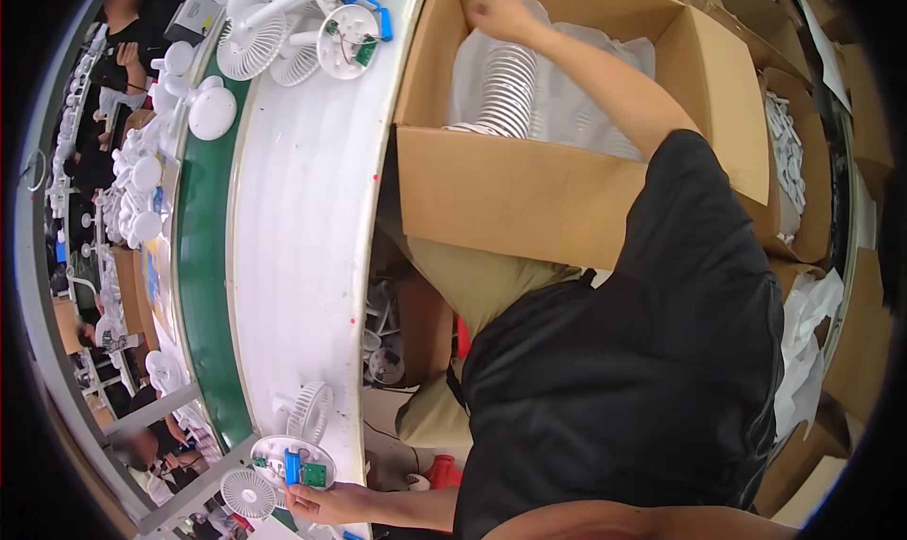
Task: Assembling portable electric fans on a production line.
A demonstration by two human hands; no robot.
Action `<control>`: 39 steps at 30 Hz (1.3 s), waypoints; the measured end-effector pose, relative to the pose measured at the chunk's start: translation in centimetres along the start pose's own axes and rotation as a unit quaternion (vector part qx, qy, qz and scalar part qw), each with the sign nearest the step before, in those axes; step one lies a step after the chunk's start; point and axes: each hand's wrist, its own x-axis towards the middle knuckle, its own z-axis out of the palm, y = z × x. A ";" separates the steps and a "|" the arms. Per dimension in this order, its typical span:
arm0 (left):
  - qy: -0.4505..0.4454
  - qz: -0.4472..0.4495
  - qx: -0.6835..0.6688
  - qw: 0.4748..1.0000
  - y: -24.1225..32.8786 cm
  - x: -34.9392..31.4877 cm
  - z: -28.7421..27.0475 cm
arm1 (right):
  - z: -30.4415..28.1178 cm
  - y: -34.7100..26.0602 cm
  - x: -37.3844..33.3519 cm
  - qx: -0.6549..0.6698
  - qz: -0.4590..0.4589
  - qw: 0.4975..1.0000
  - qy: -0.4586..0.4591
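Left hand (319,504): thumb and fingers closed on base edge of 1 white fan (300,443), lying on white bench (302,228); blue part (292,466) and green board (315,475) right by fingertips. Right hand (501,16): curled over open carton (510,195), near stacked white rings (510,86); can't tell whether it holds anything.

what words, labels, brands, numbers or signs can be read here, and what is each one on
No text can be read here.
Grey box at upper left: any marking is too small and blurred to read.
Green circuit board on the fan base by the left hand: any marking is too small to read.
Open cardboard carton: no lettering visible on it.
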 end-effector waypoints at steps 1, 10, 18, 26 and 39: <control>0.003 -0.016 -0.022 1.000 -0.2 -0.3 0.3 | 0.2 5.0 -0.9 -0.030 -0.034 0.999 -0.029; 0.009 -0.043 -0.085 0.995 -0.8 1.7 0.3 | 4.1 9.7 -4.8 -0.105 0.017 0.960 -0.258; -0.051 0.004 0.007 0.999 0.7 -1.5 -0.5 | 2.7 8.1 -5.2 -0.266 -0.042 0.906 -0.326; -0.069 -0.060 -0.056 0.994 0.7 -9.6 1.0 | 4.1 17.8 -5.1 -0.243 0.025 0.925 -0.291; -0.068 -0.075 -0.133 0.986 2.6 -17.8 9.0 | 3.4 31.1 1.9 -0.288 0.041 0.917 -0.272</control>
